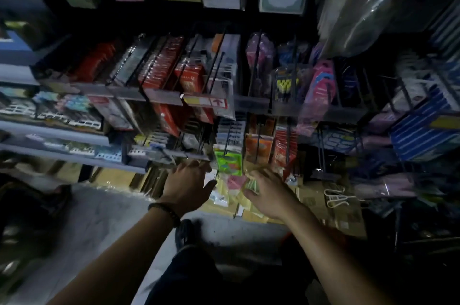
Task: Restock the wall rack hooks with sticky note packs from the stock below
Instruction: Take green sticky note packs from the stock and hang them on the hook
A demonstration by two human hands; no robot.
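Observation:
Both my hands reach down to the stock of sticky note packs [230, 186] lying in a pile below the rack. My left hand [189, 184] hovers over the left side of the pile, fingers spread, thumb near a white pack. My right hand [267, 191] lies on the right side, and its fingers curl round a green and pink pack [252, 185]. A bright green pack [229, 162] hangs on a low hook just above the pile. The frame is blurred and dim.
The wall rack [224, 103] carries rows of hooks with red, pink and blue packaged goods. Shelves [62, 128] stand at the left. Flat cardboard boxes [323, 202] lie under the stock. My foot [184, 232] stands on the grey floor.

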